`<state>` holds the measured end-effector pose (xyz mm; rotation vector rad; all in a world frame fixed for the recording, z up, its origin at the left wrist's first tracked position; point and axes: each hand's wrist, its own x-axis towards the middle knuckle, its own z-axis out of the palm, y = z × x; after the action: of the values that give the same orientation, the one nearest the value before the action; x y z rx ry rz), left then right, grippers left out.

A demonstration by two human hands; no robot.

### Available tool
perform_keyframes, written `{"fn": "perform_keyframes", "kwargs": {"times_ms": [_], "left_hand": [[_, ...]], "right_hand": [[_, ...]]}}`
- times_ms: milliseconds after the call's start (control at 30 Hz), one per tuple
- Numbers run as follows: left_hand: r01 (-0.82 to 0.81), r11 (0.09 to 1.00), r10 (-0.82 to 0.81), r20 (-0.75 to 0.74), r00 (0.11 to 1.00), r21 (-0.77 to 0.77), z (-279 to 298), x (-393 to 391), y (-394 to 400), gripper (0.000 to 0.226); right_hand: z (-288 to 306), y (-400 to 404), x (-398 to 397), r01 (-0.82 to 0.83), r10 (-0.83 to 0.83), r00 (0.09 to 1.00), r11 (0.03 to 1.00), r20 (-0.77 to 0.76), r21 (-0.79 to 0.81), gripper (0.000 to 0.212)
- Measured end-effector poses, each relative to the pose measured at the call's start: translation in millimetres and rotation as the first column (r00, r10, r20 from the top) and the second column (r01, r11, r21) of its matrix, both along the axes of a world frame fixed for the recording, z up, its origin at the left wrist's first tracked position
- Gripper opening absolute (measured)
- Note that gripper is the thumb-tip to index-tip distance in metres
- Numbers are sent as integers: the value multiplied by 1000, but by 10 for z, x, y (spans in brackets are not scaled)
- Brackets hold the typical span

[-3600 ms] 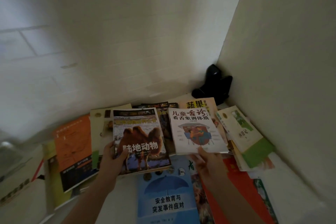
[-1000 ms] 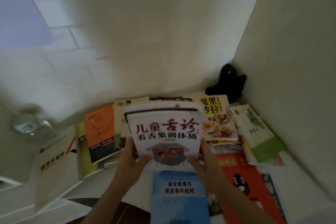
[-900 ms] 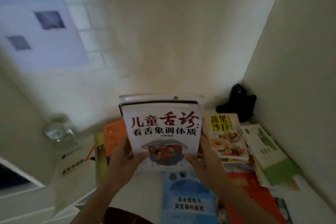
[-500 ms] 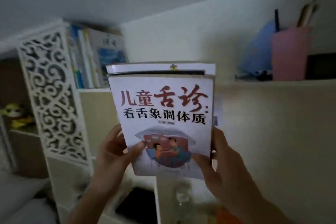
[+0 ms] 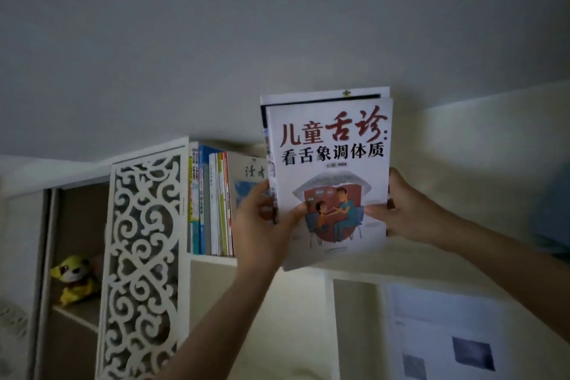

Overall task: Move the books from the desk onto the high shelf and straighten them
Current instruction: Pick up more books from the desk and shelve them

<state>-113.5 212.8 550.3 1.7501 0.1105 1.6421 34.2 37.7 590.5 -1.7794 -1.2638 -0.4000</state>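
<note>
— Shelf (image 5: pixel 401 274) first?
— High, with upright books (image 5: pixel 212 203) at its left end.
— And your hands?
— My left hand (image 5: pixel 262 225) and right hand (image 5: pixel 404 210) each grip an edge of the book stack (image 5: pixel 330 163), held upright between them, just above that shelf.

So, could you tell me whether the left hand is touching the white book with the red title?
Touching. The head view shows the left hand gripping the white book at its left edge, thumb lying across the cover.
</note>
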Motion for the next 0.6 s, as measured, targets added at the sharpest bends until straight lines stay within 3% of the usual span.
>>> {"fn": "perform_keyframes", "kwargs": {"times_ms": [200,367,600], "left_hand": [[-163,985,169,-103,980,58,20,629,596,43],[-265,962,271,-132,953,64,-66,703,1112,38],[-408,906,423,-189,886,116,-53,705,1704,48]], "right_hand": [[115,524,492,-58,20,964,989,-265,-134,63],[128,1189,592,-90,56,973,986,-225,-142,77],[116,2265,937,-141,96,972,969,-216,-204,65]]}}
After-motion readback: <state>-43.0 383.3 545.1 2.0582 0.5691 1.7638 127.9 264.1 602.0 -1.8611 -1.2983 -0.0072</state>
